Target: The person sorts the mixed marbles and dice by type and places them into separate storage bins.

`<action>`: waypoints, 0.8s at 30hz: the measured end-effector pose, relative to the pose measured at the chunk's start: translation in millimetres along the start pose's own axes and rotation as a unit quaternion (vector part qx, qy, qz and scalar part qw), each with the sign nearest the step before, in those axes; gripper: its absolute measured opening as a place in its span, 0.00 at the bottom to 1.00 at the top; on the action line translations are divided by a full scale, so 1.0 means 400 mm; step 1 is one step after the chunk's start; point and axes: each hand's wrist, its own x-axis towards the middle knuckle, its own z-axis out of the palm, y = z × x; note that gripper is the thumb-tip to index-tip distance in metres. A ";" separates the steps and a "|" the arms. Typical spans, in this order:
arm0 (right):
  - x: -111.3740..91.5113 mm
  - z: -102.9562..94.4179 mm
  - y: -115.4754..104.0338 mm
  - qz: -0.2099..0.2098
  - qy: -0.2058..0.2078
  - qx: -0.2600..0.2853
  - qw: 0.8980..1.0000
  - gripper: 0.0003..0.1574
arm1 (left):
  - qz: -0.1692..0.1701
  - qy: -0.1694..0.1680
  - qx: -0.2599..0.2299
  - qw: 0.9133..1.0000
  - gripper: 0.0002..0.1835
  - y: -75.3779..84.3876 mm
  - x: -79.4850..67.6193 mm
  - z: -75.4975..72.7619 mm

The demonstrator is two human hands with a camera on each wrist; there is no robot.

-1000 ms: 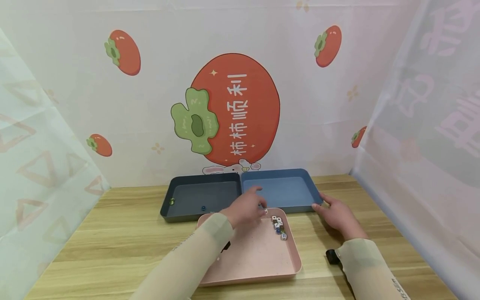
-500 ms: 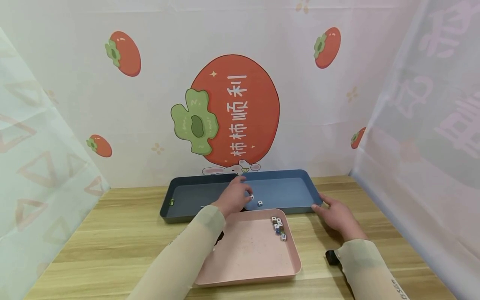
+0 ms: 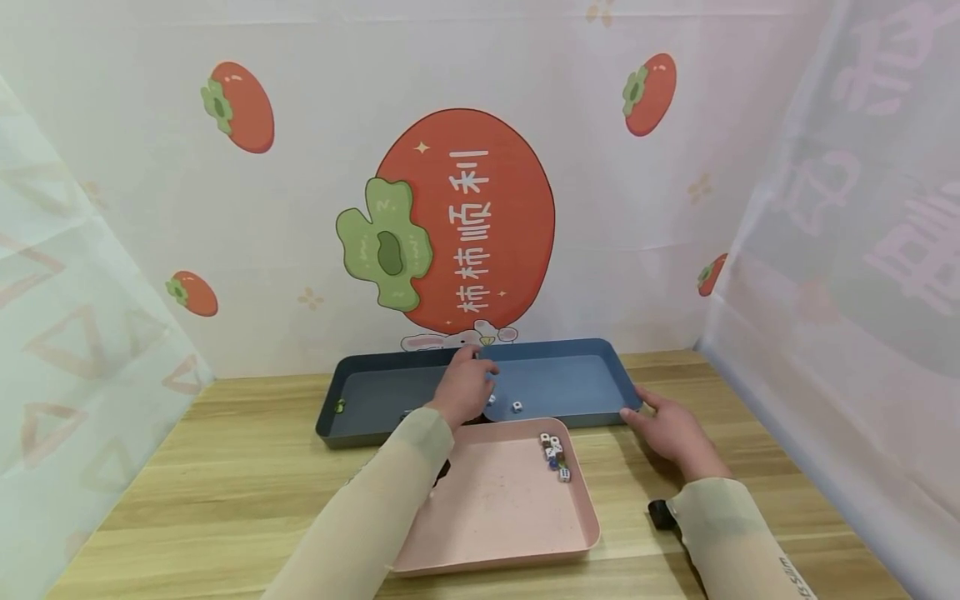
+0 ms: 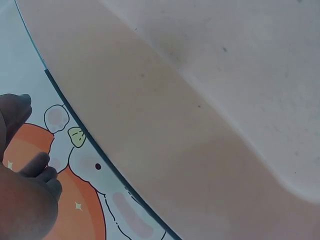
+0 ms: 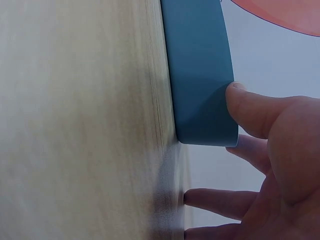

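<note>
The white die (image 3: 517, 407) lies at 3 o'clock, just beside the curled, seemingly empty left hand (image 3: 465, 390); the right hand (image 3: 670, 429), fingers relaxed, touches the blue tray (image 3: 600, 350).

Wood-grain table (image 3: 187, 467); white backdrop (image 3: 300, 208) w/ persimmon prints, big one (image 3: 465, 221) centre; translucent side curtains (image 3: 847, 292), prob. fabric.

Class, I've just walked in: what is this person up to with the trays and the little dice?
A person's left hand hovers over the seam between a dark grey plastic tray and a blue plastic tray; whether it holds anything cannot be told. Two small white dice lie in the blue tray. More dice sit clustered in a pink plastic tray. The right hand rests against the blue tray's corner.
</note>
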 end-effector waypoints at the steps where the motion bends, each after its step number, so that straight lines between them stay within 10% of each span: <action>1: 0.000 0.000 -0.001 -0.001 0.000 -0.001 1.000 0.49 | -0.002 0.002 0.000 1.000 0.12 0.000 -0.001 0.000; 24: 0.003 0.005 0.001 0.000 -0.001 0.001 1.000 0.48 | 0.042 -0.048 -0.036 0.997 0.12 0.055 -0.029 0.004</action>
